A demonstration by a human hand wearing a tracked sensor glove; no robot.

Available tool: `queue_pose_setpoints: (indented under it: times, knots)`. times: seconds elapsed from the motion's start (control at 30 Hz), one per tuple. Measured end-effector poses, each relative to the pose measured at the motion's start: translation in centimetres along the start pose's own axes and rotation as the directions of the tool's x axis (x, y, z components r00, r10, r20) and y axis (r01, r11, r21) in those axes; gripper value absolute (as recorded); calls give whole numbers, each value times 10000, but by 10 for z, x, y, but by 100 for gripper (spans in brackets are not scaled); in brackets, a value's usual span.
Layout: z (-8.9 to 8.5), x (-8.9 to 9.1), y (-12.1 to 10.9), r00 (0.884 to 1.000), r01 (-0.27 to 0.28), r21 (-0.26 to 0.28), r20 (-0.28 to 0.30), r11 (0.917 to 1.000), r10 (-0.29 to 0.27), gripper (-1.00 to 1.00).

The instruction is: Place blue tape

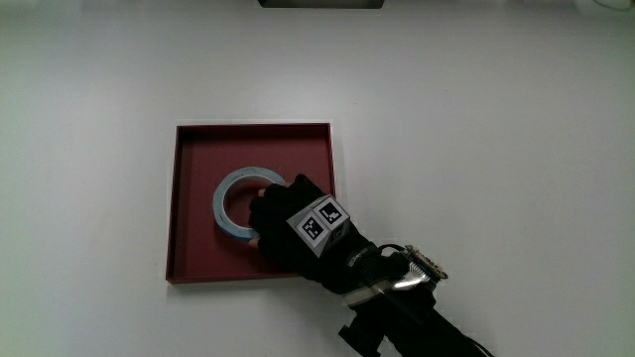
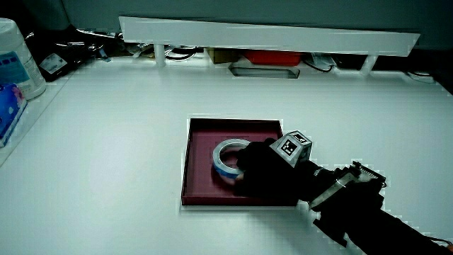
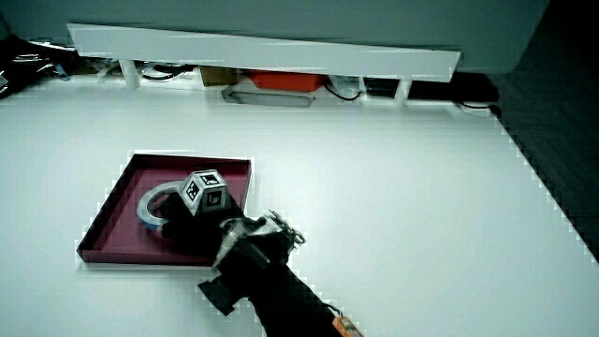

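Note:
A roll of blue tape (image 1: pixel 228 201) lies in a shallow dark red square tray (image 1: pixel 198 159) on the white table. The hand (image 1: pixel 283 223) reaches into the tray from the person's side, its fingers curled over the part of the roll's rim nearest the person and hiding it. The patterned cube (image 1: pixel 319 223) rides on the back of the hand. In both side views the tape (image 2: pixel 225 150) (image 3: pixel 150 201) sits low in the tray (image 2: pixel 205 142) (image 3: pixel 117 220) with the hand (image 2: pixel 262 170) (image 3: pixel 187 220) closed on it. I cannot tell whether the roll touches the tray floor.
A low white partition (image 2: pixel 269 35) (image 3: pixel 262 51) runs along the table's edge farthest from the person, with a red object (image 2: pixel 269 57) and cables under it. A white container (image 2: pixel 14 57) stands at the table's edge in a side view.

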Motion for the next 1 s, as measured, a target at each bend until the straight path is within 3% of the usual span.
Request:
queue_pose_setpoints:
  times: [0.6, 1.0]
  knots:
    - [-18, 13, 4, 9989, 471, -575, 21, 9972, -471, 0]
    - [-18, 15, 4, 9983, 571, -705, -55, 9959, -576, -33]
